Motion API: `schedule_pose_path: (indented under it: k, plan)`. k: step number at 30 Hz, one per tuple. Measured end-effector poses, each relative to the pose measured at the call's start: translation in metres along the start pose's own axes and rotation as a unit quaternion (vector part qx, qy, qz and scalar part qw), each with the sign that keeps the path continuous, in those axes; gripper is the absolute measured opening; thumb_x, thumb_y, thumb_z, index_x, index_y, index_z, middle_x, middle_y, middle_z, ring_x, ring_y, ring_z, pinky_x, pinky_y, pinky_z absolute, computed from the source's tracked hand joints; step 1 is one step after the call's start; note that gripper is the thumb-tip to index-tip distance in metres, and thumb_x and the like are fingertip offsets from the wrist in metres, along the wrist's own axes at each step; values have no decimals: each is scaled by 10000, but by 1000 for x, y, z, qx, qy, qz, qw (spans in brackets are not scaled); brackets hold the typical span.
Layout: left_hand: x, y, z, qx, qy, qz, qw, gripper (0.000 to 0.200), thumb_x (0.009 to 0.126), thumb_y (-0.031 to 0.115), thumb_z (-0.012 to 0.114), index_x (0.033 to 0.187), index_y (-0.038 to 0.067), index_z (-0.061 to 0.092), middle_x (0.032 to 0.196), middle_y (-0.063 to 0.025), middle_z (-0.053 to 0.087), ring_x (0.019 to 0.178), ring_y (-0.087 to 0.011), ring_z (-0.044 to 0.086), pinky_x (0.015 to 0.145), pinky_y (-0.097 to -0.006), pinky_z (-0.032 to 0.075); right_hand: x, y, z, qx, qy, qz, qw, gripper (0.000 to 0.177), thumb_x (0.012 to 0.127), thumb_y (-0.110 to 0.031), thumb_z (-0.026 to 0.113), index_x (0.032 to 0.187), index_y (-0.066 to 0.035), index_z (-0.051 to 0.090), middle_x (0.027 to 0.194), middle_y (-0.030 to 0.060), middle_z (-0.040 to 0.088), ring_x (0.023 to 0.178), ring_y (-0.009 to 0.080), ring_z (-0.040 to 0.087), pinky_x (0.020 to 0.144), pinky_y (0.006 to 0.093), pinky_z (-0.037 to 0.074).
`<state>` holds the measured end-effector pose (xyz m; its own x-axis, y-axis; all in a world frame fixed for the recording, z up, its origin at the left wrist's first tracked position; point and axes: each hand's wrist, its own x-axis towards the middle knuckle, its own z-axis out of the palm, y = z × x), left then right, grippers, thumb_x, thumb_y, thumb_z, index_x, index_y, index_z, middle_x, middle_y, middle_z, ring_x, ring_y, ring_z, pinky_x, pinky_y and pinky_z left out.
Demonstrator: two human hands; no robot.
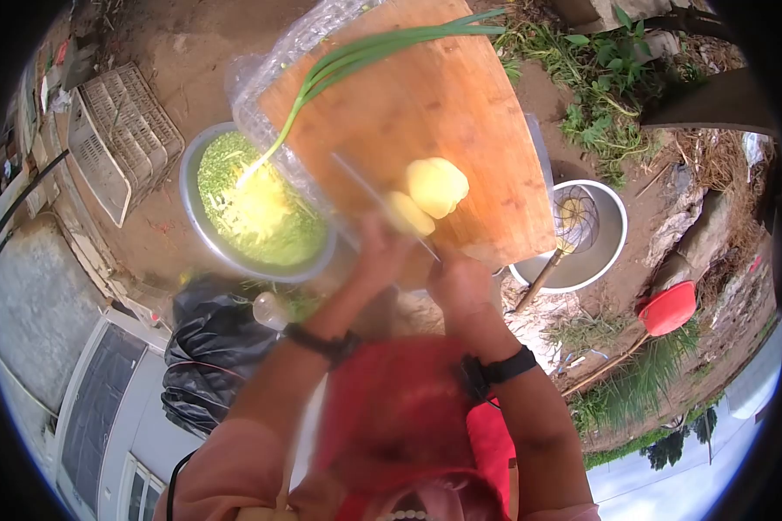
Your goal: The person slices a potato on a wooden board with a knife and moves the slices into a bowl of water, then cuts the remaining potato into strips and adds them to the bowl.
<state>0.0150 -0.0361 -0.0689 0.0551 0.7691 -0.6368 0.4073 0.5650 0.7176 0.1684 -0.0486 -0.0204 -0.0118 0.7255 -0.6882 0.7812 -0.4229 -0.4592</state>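
Note:
My right hand (pixel 460 285) is closed around the handle of a kitchen knife (pixel 369 187), whose blade points up and left across the wooden cutting board (pixel 487 113). Beside the blade my left hand (pixel 386 247) is smeared by motion, so its fingers cannot be made out. Close to the blade on the board lie a peeled yellow piece (pixel 438 187), which looks like potato, and a flatter cut piece (pixel 410 214). Long green onions (pixel 356 54) stretch over the far part of the board, their white ends hanging above the metal basin (pixel 189 187).
Chopped greens (pixel 235 213) and pale yellow shreds fill the basin. A white pot (pixel 615 247) at the right holds a wire skimmer (pixel 575 221). Around stand a plastic crate (pixel 126 130), a black plastic bag (pixel 213 347) and a red long-handled scoop (pixel 667 308).

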Motion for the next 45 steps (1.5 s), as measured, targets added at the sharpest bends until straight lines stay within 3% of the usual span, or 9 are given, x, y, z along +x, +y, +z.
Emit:
schedule_pose_path:
  k: [3,9,12,24,27,30,32,40,45]
  plan:
    - [-4,28,-1,-28,-26,-114,993,422,849,132,574,1173,36,322,1167,-145,468,1092,-231,478,933,-373,401,0,7,7,-4,-16,11,1000,219,778,-153,552,994,-123,575,719,175,633,685,375,626,600,489,484]
    - [-2,28,-2,-150,38,-69,986,527,809,71,576,1258,32,302,1180,-155,477,1097,-221,491,935,-338,414,-5,2,-9,17,17,-61,998,222,782,-125,559,1004,-142,556,803,171,635,754,359,622,633,462,486]
    - [-3,9,-16,17,31,-36,999,588,776,-8,513,1312,19,272,1210,-164,461,1125,-219,478,958,-327,406,-4,8,-2,72,80,-74,991,285,794,-126,564,1074,-177,563,799,166,628,737,353,615,640,456,486]
    - [43,29,-71,-234,69,-11,970,559,810,0,519,1323,3,297,1254,-123,444,1154,-202,463,966,-323,400,-35,9,-24,90,131,-120,980,353,776,-116,597,1127,-152,595,835,132,622,674,321,613,554,402,493]
    - [42,51,-68,73,255,-77,961,468,817,47,568,1254,6,408,1187,-111,481,1123,-197,486,933,-311,416,-57,13,-38,42,151,-132,979,358,759,-75,593,1112,-134,605,815,120,593,624,293,603,518,389,487]
    - [4,43,-36,186,97,227,951,260,832,56,553,1088,17,541,990,-106,516,885,-221,543,702,-336,475,-61,9,-66,-33,185,-150,971,375,743,-67,588,1109,-147,609,734,103,553,564,269,583,476,374,473]
    - [0,28,-13,403,-22,398,824,231,855,29,498,1075,7,563,1018,-119,526,844,-240,571,657,-353,499,-58,16,-85,-110,189,-163,962,385,725,-66,585,1098,-158,615,688,88,523,528,251,569,451,359,465]
    - [15,1,19,252,-27,314,915,357,837,-6,463,1190,-10,518,1245,-210,452,1173,-373,432,993,-434,363,15,17,-136,-381,80,-277,878,311,737,-97,570,1044,-145,585,669,74,535,551,199,601,447,322,481]
    - [28,16,14,279,19,340,898,317,795,23,505,1107,16,561,1099,-200,519,1070,-342,494,927,-438,401,63,39,-109,-363,32,-273,890,271,736,-109,582,1004,-71,577,660,96,581,578,221,626,452,341,489]
